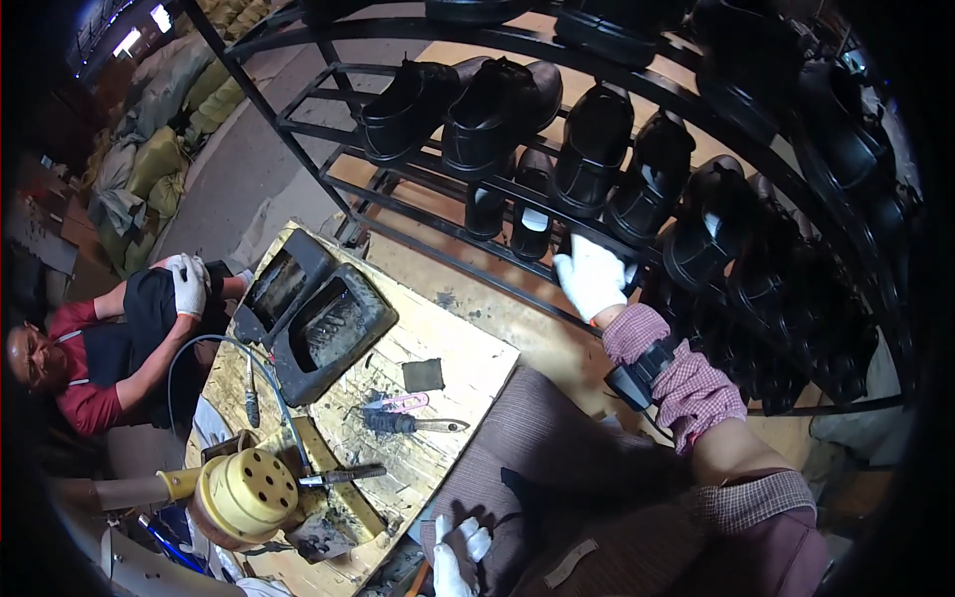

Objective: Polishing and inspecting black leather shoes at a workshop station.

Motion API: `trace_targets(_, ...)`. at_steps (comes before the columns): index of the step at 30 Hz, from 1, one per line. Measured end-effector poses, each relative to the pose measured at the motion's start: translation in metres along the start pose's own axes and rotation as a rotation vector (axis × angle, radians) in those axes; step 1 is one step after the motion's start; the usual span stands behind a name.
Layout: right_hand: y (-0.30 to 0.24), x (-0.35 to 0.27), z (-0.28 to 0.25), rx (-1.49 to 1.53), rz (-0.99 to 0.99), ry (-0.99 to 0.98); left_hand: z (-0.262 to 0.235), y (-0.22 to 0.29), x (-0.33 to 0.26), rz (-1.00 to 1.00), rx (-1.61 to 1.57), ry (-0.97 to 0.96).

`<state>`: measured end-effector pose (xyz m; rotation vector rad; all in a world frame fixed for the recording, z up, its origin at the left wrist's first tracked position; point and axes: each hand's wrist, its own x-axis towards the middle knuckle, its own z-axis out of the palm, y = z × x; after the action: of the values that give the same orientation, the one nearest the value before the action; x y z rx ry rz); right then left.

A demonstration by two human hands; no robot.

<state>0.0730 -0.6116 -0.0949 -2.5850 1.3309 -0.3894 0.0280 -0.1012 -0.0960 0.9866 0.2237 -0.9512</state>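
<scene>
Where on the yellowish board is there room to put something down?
Bare board lies right of the dark trays, around the small dark square. It is crowded near the round yellow tool, hose and brush.

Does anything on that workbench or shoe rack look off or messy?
The wooden worktop is smeared with dark stains around the two black moulds. On the shoe rack, the black shoes sit orderly; the right hand reaches them.

Pale white rectangular labels (535, 219) sit inside two black leather shoes on the black metal rack (398, 189), and bulging olive-green sacks (159, 159) pile left of it.
</scene>
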Motion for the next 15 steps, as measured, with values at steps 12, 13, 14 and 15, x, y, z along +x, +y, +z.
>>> trace_targets(12,-0.092,0.103,0.052,0.012,-0.153,-0.378,0.026,0.018,0.000,0.002,0.101,0.097)
trace_targets(13,-0.091,0.097,0.052,-0.017,-0.148,-0.376,0.028,0.019,-0.002,0.009,0.108,0.099)
trace_targets(14,-0.085,0.089,0.049,0.018,-0.179,-0.477,0.030,0.021,-0.005,0.021,0.117,0.095)
trace_targets(15,-0.082,0.069,0.046,0.052,-0.336,-0.261,0.032,0.023,-0.008,0.036,0.131,0.094)
